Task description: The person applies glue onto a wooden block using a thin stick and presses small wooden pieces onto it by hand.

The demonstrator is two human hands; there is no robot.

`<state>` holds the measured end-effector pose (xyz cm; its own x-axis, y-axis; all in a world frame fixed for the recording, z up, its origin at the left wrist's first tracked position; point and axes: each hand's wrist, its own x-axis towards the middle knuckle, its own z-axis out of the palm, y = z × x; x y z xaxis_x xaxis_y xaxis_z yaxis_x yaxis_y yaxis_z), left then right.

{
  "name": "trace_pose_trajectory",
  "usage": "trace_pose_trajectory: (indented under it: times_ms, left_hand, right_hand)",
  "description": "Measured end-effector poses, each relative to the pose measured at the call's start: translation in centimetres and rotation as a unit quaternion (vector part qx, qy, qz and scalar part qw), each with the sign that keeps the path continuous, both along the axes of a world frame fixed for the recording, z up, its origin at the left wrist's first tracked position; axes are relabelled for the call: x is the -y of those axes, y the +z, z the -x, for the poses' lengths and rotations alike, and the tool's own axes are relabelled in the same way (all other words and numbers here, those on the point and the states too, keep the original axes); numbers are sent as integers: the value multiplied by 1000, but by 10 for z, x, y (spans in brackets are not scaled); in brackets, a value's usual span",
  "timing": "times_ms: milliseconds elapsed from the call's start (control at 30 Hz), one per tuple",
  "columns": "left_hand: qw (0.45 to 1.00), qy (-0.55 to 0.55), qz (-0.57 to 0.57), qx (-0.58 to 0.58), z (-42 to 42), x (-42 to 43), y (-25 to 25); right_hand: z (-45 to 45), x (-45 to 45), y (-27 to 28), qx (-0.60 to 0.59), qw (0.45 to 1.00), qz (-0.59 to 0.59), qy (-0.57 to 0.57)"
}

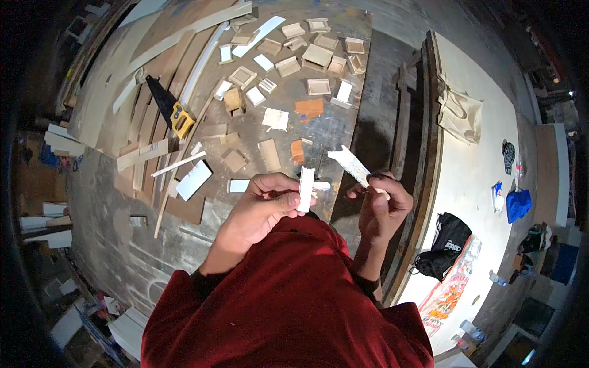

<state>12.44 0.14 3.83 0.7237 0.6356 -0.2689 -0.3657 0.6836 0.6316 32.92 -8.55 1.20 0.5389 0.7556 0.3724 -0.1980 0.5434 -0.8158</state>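
My left hand (262, 202) pinches a small white block-like piece (305, 190), held upright between thumb and fingers. Just right of that piece, a small white rounded bit (321, 185) shows; whether it is joined on, I cannot tell. My right hand (385, 205) is closed around the lower end of a flat white strip (350, 163) with a ragged, widened tip and a rough, spotted surface. The strip tilts up toward the left, its tip near the white piece but apart from it. Both hands are above the near edge of the worktable (257, 165).
Several small wooden box-like pieces (318, 56) and white offcuts (193, 180) lie across the worktable. A yellow-handled handsaw (178, 119) rests on long boards at the left. On the pale board at the right are a cloth bag (460, 115), a black drawstring bag (446, 242) and a blue bundle (519, 205).
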Motion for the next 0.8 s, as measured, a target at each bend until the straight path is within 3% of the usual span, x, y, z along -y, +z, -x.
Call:
trace_pose_trajectory:
  times_ms: [33,100,167,233,267,433,500,800]
  left_hand:
    - [1000,17,-4,4,2,0,1]
    - [1000,21,-11,13,5,-1,-1]
    - [999,26,-9,26,7,-2,0]
    - [999,28,-5,30,9,-2,1]
    - [999,28,0,32,9,-2,2]
    - [999,16,-2,31,12,-1,6]
    - [999,7,-7,37,13,-1,7]
    - [999,-9,-31,34,28,7,14]
  right_hand:
    - [-3,3,-3,1,1000,1,3]
    - [-10,9,-6,163,983,45,-65]
    - [-2,14,4,169,982,56,-64]
    - [19,14,33,-14,991,118,-63]
    - [9,16,20,112,980,122,-109]
    - [17,17,32,153,979,101,-91]
    - [12,21,29,277,947,107,-126]
    - [31,27,38,300,938,114,-132]
